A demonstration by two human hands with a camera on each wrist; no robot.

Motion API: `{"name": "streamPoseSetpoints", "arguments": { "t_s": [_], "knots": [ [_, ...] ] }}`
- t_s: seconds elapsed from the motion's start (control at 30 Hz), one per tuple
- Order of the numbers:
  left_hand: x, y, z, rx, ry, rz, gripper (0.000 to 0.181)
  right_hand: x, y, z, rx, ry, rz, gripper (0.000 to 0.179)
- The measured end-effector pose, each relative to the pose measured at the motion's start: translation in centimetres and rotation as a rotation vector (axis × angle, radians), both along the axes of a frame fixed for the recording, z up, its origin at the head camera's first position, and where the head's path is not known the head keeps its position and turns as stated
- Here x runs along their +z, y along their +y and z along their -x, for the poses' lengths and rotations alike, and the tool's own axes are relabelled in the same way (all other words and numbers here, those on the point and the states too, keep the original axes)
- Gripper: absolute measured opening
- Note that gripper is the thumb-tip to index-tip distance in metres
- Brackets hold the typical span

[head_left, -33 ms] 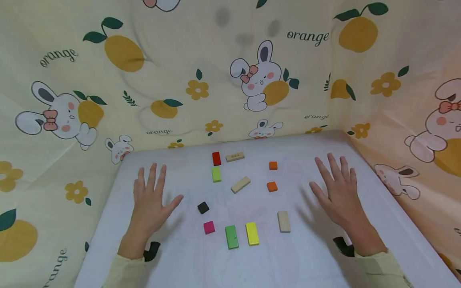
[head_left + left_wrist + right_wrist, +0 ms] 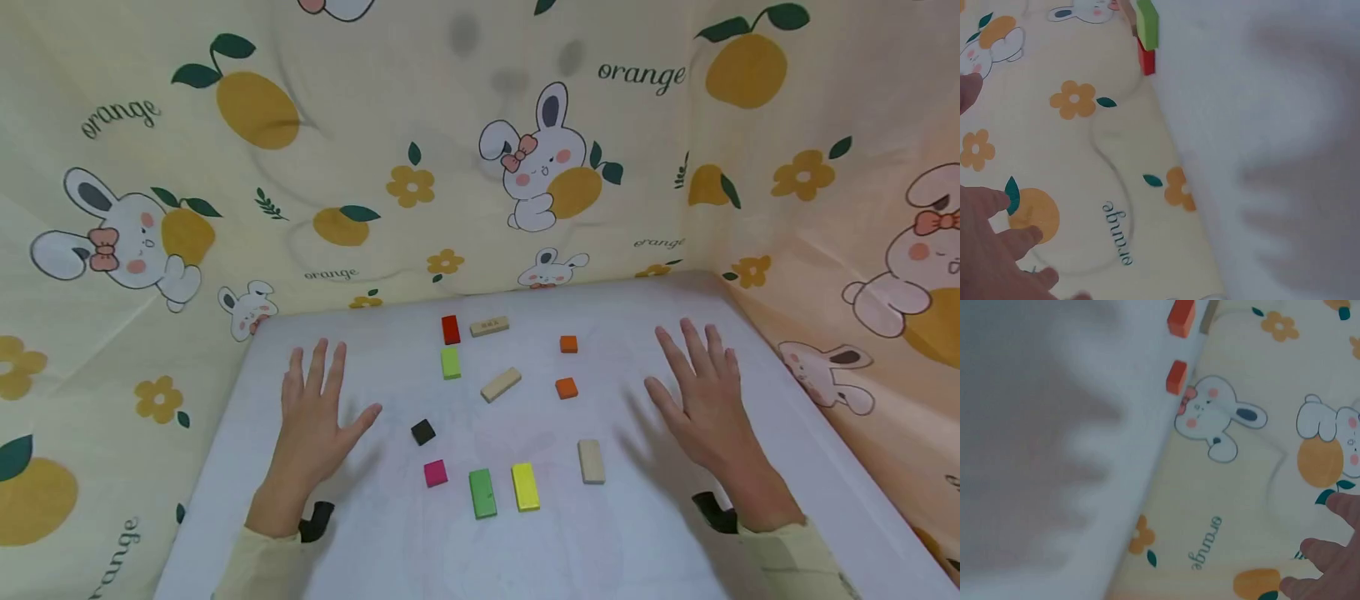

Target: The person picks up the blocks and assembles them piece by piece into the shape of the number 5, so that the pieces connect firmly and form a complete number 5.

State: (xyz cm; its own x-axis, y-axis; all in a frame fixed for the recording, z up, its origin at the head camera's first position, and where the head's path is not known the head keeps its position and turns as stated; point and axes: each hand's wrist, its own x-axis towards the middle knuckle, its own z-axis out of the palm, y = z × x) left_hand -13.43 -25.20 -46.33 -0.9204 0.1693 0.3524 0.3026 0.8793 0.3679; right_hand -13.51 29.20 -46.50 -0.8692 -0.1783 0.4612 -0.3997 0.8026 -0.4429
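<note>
My left hand [image 2: 311, 433] hovers over the left side of the white table, fingers spread and holding nothing. On the other side, my right hand [image 2: 705, 408] is held the same way, also without anything in it. Between them lie small blocks: a black cube [image 2: 423, 432] and a pink cube [image 2: 435, 473] closer to the left hand, and a pale wooden block [image 2: 591, 462] plus two orange cubes, one near [image 2: 566, 388] and one far [image 2: 568, 344], closer to the right. A green block [image 2: 483, 493] and a yellow block [image 2: 526, 487] lie at the front middle.
Farther back on the table [image 2: 390, 550] are a red block [image 2: 450, 330], a lime block [image 2: 450, 363], a marked wooden block [image 2: 490, 327] and a slanted wooden block [image 2: 501, 385]. A patterned cloth [image 2: 450, 108] hangs behind and along both sides.
</note>
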Motion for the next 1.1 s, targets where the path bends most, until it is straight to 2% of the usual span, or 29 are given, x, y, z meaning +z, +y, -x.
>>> {"name": "streamPoseSetpoints", "arguments": {
  "t_s": [0.1,0.2,0.3,0.4,0.6,0.77,0.97,1.1],
  "knots": [
    [0.2,0.0,0.7,-0.017,-0.064,-0.101,0.098,0.6,-0.2,0.2,0.012,-0.011,0.084,0.061],
    [0.3,-0.2,2.4,-0.053,-0.155,-0.323,0.088,1.7,-0.6,1.1,0.026,-0.013,0.209,0.056],
    [0.3,-0.2,4.4,-0.082,-0.201,-0.516,0.079,2.8,-0.8,2.6,0.025,-0.013,0.243,0.056],
    [0.2,0.0,6.2,-0.114,-0.236,-0.614,0.077,3.4,-1.1,4.3,0.034,-0.045,0.240,0.057],
    [-0.2,1.1,9.5,-0.173,-0.315,-0.701,0.079,3.9,-1.8,7.6,0.065,-0.153,0.251,0.056],
    [-0.6,2.1,11.8,-0.189,-0.350,-0.710,0.080,3.8,-3.0,10.3,0.103,-0.243,0.262,0.059],
    [-1.4,2.9,13.2,-0.224,-0.392,-0.731,0.079,2.7,-4.7,12.6,0.135,-0.335,0.269,0.062],
    [-1.8,3.5,13.7,-0.221,-0.418,-0.721,0.078,2.2,-5.7,13.7,0.162,-0.363,0.284,0.060]
  ]
}}
